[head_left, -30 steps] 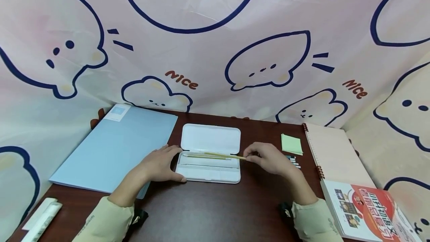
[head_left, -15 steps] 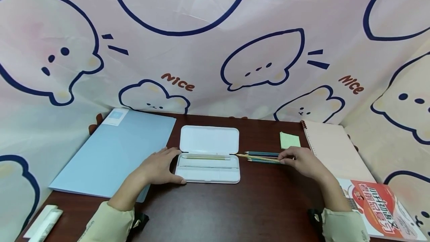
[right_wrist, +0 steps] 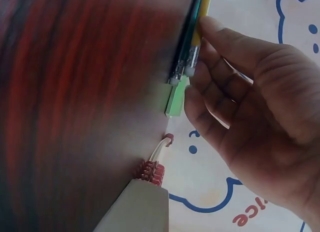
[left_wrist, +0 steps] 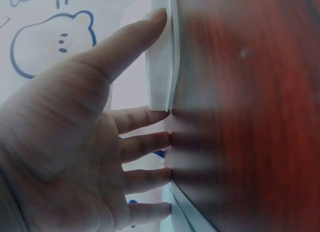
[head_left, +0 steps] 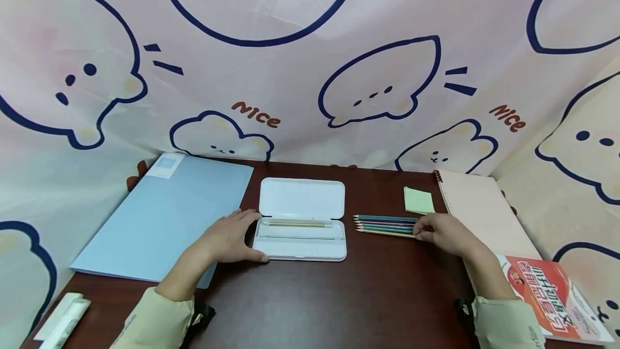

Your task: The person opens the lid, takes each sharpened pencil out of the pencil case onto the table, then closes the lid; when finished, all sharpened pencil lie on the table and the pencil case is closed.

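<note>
A white pencil case point(head_left: 300, 250) lies open at the middle of the table, with a yellowish pencil point(head_left: 297, 224) along its back part. My left hand point(head_left: 232, 238) rests at its left end, thumb at the front edge and index finger by the corner. Its fingers point(left_wrist: 145, 148) are fairly straight, the tips down on the table. To the right, several dark and green pencils point(head_left: 385, 224) lie side by side. My right hand point(head_left: 443, 233) pinches a yellow pencil point(right_wrist: 198, 29) near its eraser end, at the near side of that row.
A blue folder point(head_left: 174, 209) lies at the left, partly under my left forearm. White sticks or tubes point(head_left: 65, 316) are at the front left. Green sticky notes point(head_left: 418, 201) sit behind the pencils. At the right are a spiral notebook point(head_left: 489, 214) and a red-and-white book point(head_left: 547, 295).
My right hand has carried the yellow pencil from over the case rightward and laid it alongside the other pencils. The left hand has stayed at the case.
</note>
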`<state>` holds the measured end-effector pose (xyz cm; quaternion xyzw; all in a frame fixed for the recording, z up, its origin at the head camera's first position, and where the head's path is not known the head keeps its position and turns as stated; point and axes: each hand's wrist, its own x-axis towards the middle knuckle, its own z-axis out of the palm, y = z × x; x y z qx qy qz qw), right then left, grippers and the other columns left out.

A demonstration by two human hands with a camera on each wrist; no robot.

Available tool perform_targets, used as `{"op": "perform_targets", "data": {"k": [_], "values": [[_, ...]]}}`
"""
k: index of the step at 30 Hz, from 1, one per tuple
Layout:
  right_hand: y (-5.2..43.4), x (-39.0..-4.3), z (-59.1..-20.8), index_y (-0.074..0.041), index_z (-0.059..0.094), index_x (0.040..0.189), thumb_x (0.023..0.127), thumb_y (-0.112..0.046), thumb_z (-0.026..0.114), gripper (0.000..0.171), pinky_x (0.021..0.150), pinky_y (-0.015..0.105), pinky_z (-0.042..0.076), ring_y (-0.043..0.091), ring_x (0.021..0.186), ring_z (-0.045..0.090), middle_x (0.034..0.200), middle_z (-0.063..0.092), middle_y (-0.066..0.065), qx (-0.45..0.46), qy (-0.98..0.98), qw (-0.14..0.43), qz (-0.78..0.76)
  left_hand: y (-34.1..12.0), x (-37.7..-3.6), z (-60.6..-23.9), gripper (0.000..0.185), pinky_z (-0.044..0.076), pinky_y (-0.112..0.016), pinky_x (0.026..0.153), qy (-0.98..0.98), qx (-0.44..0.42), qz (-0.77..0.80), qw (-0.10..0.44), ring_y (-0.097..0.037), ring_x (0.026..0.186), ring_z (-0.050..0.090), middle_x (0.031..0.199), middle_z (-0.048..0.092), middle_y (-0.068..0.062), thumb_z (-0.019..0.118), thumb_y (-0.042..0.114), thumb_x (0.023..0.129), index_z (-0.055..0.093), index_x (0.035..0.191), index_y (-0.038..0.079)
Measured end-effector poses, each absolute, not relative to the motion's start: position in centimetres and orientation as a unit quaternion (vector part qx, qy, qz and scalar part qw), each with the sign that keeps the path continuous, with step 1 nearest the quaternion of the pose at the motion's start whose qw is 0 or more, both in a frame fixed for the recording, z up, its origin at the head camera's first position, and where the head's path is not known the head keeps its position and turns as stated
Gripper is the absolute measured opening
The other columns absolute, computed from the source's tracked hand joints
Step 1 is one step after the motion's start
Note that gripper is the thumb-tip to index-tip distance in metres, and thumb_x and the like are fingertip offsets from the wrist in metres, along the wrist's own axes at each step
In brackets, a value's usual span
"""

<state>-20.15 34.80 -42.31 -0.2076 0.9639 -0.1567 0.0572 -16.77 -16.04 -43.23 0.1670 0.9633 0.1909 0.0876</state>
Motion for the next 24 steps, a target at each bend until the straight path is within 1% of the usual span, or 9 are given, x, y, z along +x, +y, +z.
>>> {"op": "perform_targets", "data": {"k": [3,6,12,19,24], "values": [[34.5,-20.5,-42.4,-0.022,0.070,0.082,0.092,-0.008,0.071,0.017,0.070,0.032,0.047,0.009,0.076,0.052,0.082,0.065,-0.009,-0.198,0.968,0.056,-0.141,-16.1,-16.8,-43.1,0.099,0.036,-0.066,0.113,0.964,0.166,0.188,0.088,-0.049,0.144,0.039,0.150,0.052,-0.017,0.085,0.062,0.069,0.052,0.144,0.008],[34.2,-20.7,-42.4,-0.022,0.069,0.081,0.093,-0.008,0.070,0.018,0.069,0.031,0.046,0.010,0.075,0.051,0.080,0.062,-0.009,-0.191,0.970,0.062,-0.136,-16.2,-16.9,-43.0,0.098,0.036,-0.066,0.114,0.964,0.166,0.187,0.088,-0.049,0.144,0.039,0.150,0.053,-0.017,0.085,0.062,0.068,0.052,0.144,0.008],[33.7,-20.6,-42.6,-0.024,0.067,0.080,0.090,-0.016,0.076,0.016,0.066,0.030,0.044,0.009,0.071,0.050,0.078,0.062,-0.009,-0.187,0.969,0.071,-0.148,-16.3,-16.8,-42.9,0.097,0.036,-0.067,0.113,0.964,0.170,0.189,0.084,-0.050,0.143,0.040,0.149,0.053,-0.017,0.085,0.062,0.069,0.053,0.143,0.008],[33.5,-21.0,-42.6,-0.023,0.066,0.078,0.088,-0.015,0.077,0.017,0.067,0.033,0.045,0.011,0.073,0.051,0.081,0.063,-0.006,-0.176,0.978,0.041,-0.105,-16.2,-16.8,-42.9,0.097,0.037,-0.067,0.112,0.963,0.172,0.189,0.083,-0.050,0.142,0.041,0.148,0.054,-0.017,0.085,0.061,0.069,0.053,0.142,0.008],[33.0,-21.1,-42.5,-0.022,0.067,0.081,0.089,-0.017,0.077,0.014,0.067,0.032,0.045,0.010,0.073,0.051,0.081,0.063,-0.006,-0.177,0.975,0.033,-0.133,-16.3,-16.9,-43.1,0.096,0.036,-0.067,0.112,0.963,0.172,0.192,0.084,-0.050,0.143,0.040,0.149,0.053,-0.017,0.085,0.061,0.069,0.053,0.142,0.008]]}}
